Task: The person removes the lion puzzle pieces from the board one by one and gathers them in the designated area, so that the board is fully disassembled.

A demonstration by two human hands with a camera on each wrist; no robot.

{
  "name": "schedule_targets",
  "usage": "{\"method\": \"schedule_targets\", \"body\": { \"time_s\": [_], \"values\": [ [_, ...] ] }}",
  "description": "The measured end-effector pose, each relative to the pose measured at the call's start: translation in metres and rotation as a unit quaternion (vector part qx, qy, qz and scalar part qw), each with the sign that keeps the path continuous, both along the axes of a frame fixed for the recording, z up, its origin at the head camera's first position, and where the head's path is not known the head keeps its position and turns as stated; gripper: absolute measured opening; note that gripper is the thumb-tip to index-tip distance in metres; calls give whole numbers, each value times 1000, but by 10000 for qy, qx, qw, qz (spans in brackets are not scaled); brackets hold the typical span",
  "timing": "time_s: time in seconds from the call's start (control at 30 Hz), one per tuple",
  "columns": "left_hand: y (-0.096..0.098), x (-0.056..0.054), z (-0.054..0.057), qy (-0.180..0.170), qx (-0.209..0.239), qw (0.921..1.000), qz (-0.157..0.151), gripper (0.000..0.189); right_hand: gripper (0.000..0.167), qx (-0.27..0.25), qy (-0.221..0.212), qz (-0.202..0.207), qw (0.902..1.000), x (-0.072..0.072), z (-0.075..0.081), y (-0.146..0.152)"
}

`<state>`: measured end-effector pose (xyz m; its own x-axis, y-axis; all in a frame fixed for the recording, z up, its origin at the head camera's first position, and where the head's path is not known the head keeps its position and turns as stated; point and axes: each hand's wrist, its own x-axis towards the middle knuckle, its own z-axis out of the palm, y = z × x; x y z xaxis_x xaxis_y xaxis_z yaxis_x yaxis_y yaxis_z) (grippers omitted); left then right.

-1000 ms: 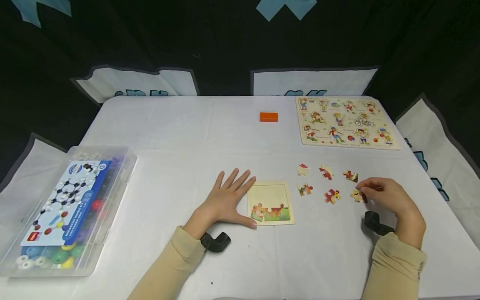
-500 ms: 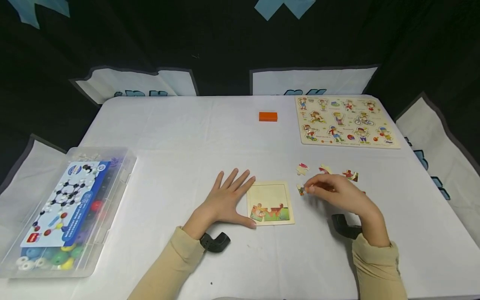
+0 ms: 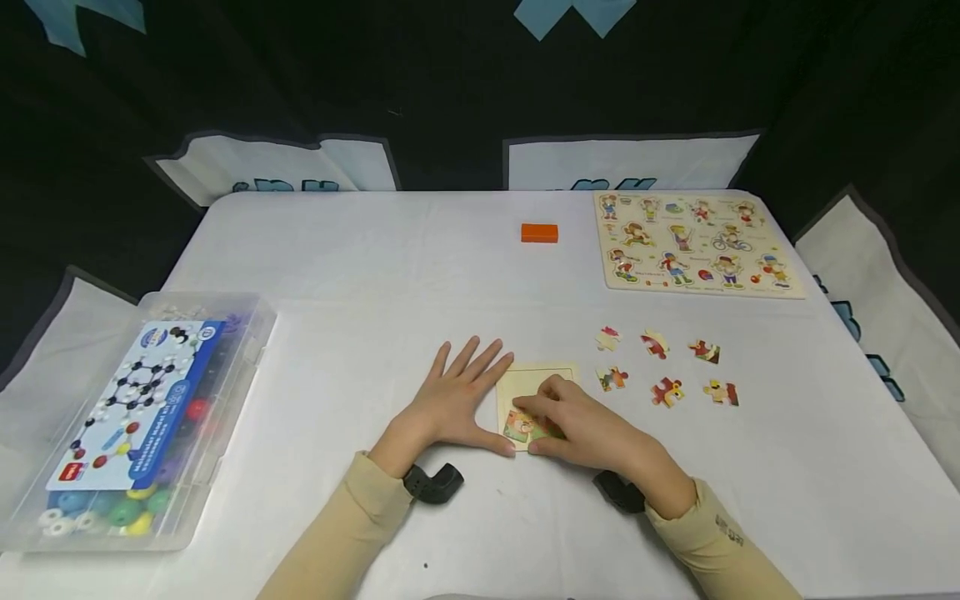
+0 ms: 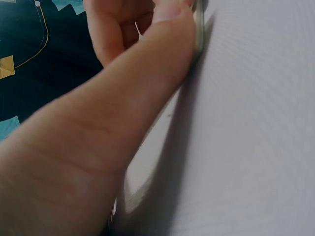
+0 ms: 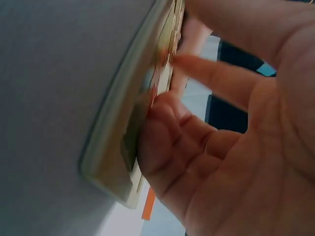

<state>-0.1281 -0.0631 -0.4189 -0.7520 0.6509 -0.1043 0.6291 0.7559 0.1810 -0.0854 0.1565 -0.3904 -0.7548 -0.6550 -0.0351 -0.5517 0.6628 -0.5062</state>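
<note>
My left hand lies with fingers spread beside a small square wooden puzzle board, its thumb at the board's lower left corner. Over the board's lower part, my right hand touches the fitted jigsaw pieces with bent fingertips and thumb, hiding part of them. In the right wrist view, the right hand's fingers rest against the pieces inside the board's raised rim. Right of the board, several loose jigsaw pieces lie in two rows on the white tablecloth.
A larger wooden picture puzzle lies at the back right. Near it is an orange block. At the left stands a clear plastic case of coloured balls, with a blue and white card on it.
My right hand has moved left from the far right loose pieces, past the others, onto the board. The loose pieces lie where they were, and my left hand has stayed in place.
</note>
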Motion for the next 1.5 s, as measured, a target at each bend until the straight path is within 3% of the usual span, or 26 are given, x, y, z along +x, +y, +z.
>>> {"method": "schedule_targets", "body": {
  "time_s": [0.43, 0.63, 0.7, 0.9, 1.17, 1.5],
  "values": [
    [1, 0, 2, 16, -28, 10000, -16, 119, 36, -240, -54, 156, 9996, 0, -2, 0],
    [2, 0, 1, 5, -27, 10000, 14, 119, 18, -620, -255, 154, 9976, 0, 2, 4],
    [2, 0, 1, -8, -26, 10000, 24, 119, 20, -618, -310, 122, 9975, -1, 3, 5],
    [1, 0, 1, -15, -46, 10000, 32, 119, 49, -262, -425, 128, 9987, -1, -1, 5],
    [1, 0, 1, 42, -29, 10000, 11, 118, 32, -346, -178, 161, 9991, 0, -5, 4],
    [0, 0, 1, 8, -39, 10000, 25, 118, 23, -188, 39, 141, 9997, 1, -2, 1]
  ]
}}
